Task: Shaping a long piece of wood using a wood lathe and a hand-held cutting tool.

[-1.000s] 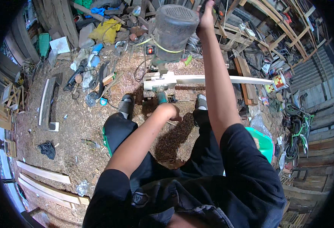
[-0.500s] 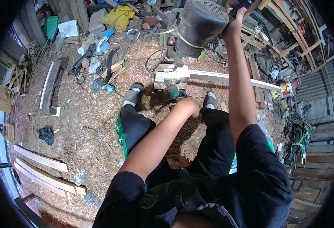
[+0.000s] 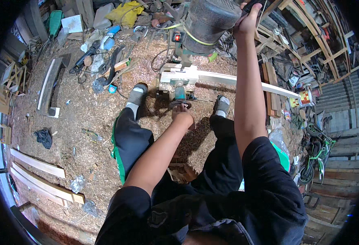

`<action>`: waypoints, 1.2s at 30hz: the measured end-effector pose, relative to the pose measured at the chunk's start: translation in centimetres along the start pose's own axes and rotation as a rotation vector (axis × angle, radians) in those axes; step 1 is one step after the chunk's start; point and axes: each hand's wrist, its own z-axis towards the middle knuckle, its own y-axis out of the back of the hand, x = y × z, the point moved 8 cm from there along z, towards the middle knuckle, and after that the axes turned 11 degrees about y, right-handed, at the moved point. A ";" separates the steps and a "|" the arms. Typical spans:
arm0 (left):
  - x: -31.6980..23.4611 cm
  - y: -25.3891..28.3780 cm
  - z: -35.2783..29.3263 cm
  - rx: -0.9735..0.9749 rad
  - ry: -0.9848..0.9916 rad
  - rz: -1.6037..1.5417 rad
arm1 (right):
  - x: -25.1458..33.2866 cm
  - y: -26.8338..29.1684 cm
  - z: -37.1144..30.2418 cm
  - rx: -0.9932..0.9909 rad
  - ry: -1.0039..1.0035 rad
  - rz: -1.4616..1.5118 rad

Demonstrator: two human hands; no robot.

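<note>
A grimy motor-driven woodworking machine (image 3: 206, 34) stands in front of me, its switch glowing red. My right hand (image 3: 246, 22) is raised at the top right, wrapped around the machine's black lever handle (image 3: 253, 6). Low on the machine's front, my left hand (image 3: 183, 117) has its fingers on a dark handwheel (image 3: 178, 103). A long pale wooden board (image 3: 224, 78) lies across the machine under its head, and my right forearm crosses in front of part of it. The machine's wooden clamping block (image 3: 178, 75) is beside the board's left end.
Wood shavings cover the floor. Several pale boards (image 3: 38, 162) lie at lower left, and a dark beam (image 3: 48, 87) at left. Tools and a blue tape measure (image 3: 113, 88) lie left of the machine. A paint can (image 3: 306, 98) is by the board's far end; a green motorbike (image 3: 316, 151) stands right.
My left hand has shifted around the handwheel, with the wrist now straighter and lower left. My right hand stays on the lever handle. The whole view has shifted slightly.
</note>
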 end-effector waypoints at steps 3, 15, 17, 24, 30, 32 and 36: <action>1.3 -1.5 0.3 -0.027 0.055 0.072 | 1.7 -0.3 0.1 0.042 0.285 -0.089; 3.6 4.2 -3.6 -0.426 -0.012 -0.124 | -2.2 -3.2 1.1 0.445 -0.333 -0.123; 3.9 2.7 -1.0 -0.406 0.034 -0.144 | -2.3 -3.7 -0.6 0.290 -0.334 -0.126; 2.5 3.5 -2.0 -0.279 0.085 -0.148 | 2.9 0.5 -6.5 0.241 -0.075 -0.014; 1.5 2.5 1.6 -0.271 0.217 -0.138 | 2.4 -0.3 -6.2 0.227 -0.096 -0.136; 1.6 2.3 2.4 -0.273 0.231 -0.140 | 3.5 0.6 -8.7 0.268 0.014 -0.009; 1.1 2.5 2.1 -0.271 0.208 -0.094 | 3.9 0.9 -8.5 0.333 0.017 -0.027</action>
